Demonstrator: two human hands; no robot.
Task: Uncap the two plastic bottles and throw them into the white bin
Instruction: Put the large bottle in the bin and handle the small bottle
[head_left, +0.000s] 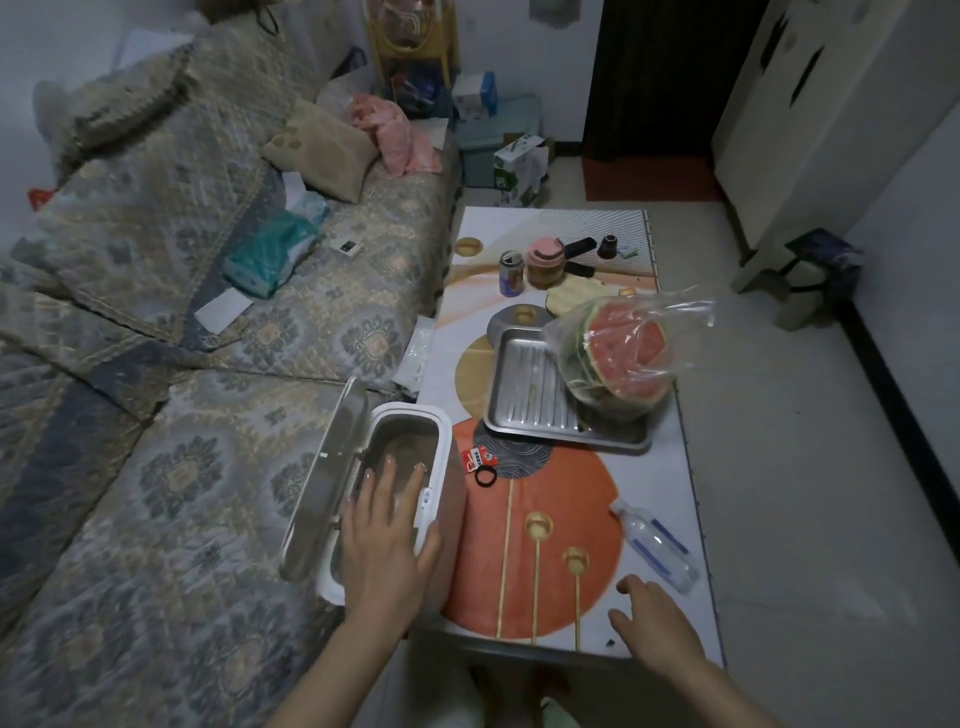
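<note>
- Two hands are low over the table (649, 467): the left hand (387, 540) lies flat over the open white bin (441, 431), fingers (382, 478) spread and empty.
- The right hand (657, 618) hovers, fingers loosely open, near the bottle (655, 545).
- The bottle lies on its side, cap pointing away and left; its blue label is unreadable.

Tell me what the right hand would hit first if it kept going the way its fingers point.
The right hand points up the table, slightly left. The bottle lies to its right, just off that line. Straight on there is bare tabletop, then probably the metal tray, though depth is hard to judge.
</note>
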